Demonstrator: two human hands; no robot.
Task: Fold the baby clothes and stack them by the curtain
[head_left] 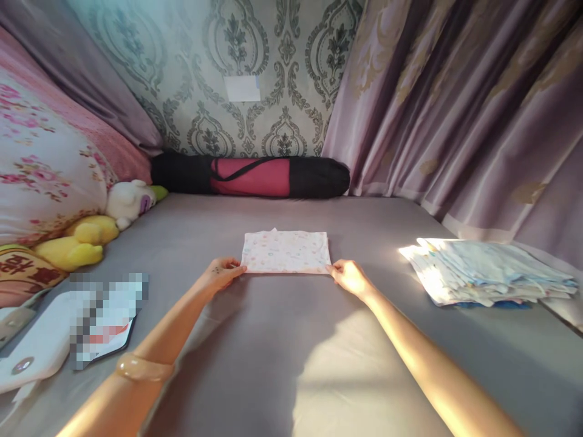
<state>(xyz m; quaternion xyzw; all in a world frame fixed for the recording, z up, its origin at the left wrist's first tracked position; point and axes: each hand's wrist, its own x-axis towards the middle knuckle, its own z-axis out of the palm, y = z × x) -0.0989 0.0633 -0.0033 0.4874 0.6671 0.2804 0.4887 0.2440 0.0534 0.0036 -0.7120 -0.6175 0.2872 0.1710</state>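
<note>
A white cloth (286, 250) with a small pastel print lies folded into a flat rectangle on the grey sheet (255, 340). My left hand (223, 273) pinches its near left corner between thumb and fingers. At the near right corner, my right hand (350, 276) grips the edge in the same way. The near edge runs straight between both hands, and a small bump of fabric sticks up along the far edge. A bangle circles my left forearm.
To the right lies a stack of folded cloths (487, 273). On the left are a phone (112, 328), a white device with a cord (40, 340), plush toys (79, 243) and floral bedding (50, 158). A black and red long bag (250, 176) lies along the wall; curtains hang at both sides.
</note>
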